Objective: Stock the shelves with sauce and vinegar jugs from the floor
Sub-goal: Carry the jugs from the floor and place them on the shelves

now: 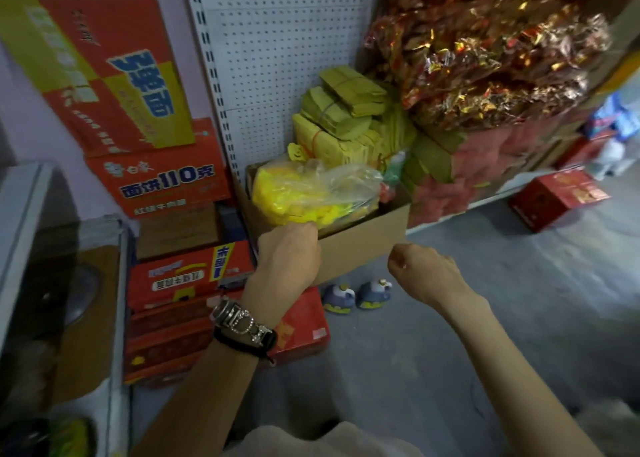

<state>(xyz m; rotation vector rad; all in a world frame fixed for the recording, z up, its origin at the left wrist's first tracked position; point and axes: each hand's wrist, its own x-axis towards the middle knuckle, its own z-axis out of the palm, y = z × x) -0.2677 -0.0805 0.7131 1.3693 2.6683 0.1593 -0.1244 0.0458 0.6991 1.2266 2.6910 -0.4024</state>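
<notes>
Two jugs (pixel 339 300), pale grey-blue with small caps and yellow on their labels, stand side by side on the floor (pixel 485 318), touching or nearly so. They are just below the near wall of a box (pixel 363 245). Neither hand touches them. They lie at 5 o'clock from the left hand (pixel 289 252) and at 8 o'clock from the right hand (pixel 420 271), lower than both and between the two wrists.

The left hand's fingers curl over the box's near rim at its left corner, grasping it. Bracelets (pixel 242 321) ring that wrist. The right hand hangs in the air at 3 o'clock of the left, well off the box, its fingers clenched loosely on nothing that shows.

In the box sits a clear bag (pixel 311 190) of yellow goods. At 12 o'clock behind it, yellow paper bundles (pixel 346 117) are stacked against a white pegboard (pixel 277 58). At 2 o'clock, foil packs (pixel 485 58) in red and gold are heaped above red packets on the low shelf (pixel 491 198). At 9 o'clock of the box, red and yellow cartons (pixel 149 179) are stacked up a pink wall. A flat red case (pixel 304 325) lies under the left wrist, at 8 o'clock of the jugs. The floor is bare grey concrete. Another red case (pixel 554 200) stands on it at 3 o'clock, by the shelf.
</notes>
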